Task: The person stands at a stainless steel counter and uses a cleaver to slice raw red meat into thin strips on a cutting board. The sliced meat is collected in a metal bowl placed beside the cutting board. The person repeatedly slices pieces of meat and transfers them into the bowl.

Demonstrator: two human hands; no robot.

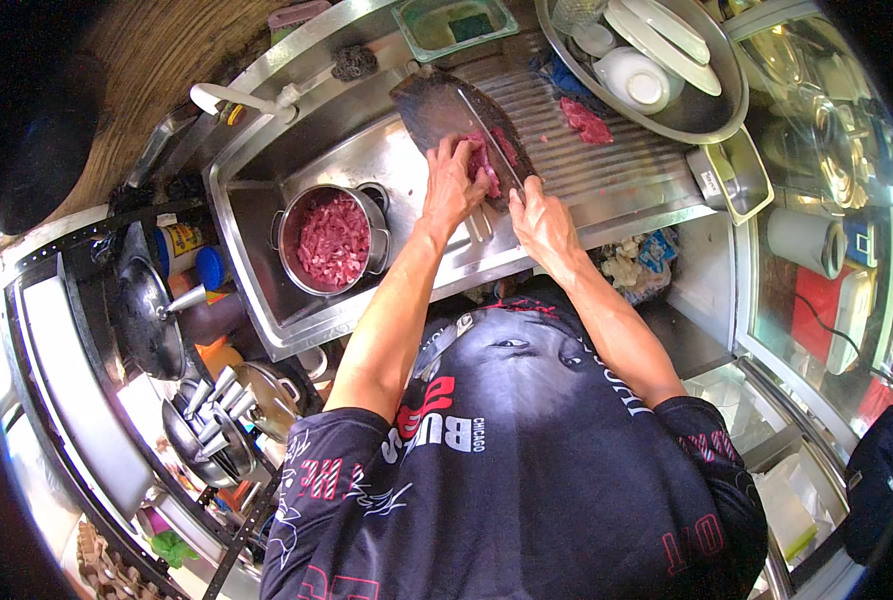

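Note:
A dark cutting board (435, 105) lies across the sink's edge and the ribbed drainboard. On it my left hand (454, 180) presses a piece of raw red meat (484, 166) with bent fingers. My right hand (540, 221) grips a knife (484, 127), whose long blade points away from me and lies beside that meat, with a smaller piece to its right. The knife's handle is mostly hidden in my fist. To the left, a steel pot (287, 247) full of cut raw meat (332, 241) stands in the sink. Another piece of meat (587, 122) rests on the drainboard.
A large steel basin (739, 97) with white dishes stands at the upper right, near a small metal container (754, 180). A white faucet (244, 99) reaches over the sink's left side. A green-rimmed tray (409, 34) is behind the board. Pans and utensils fill the shelves at left.

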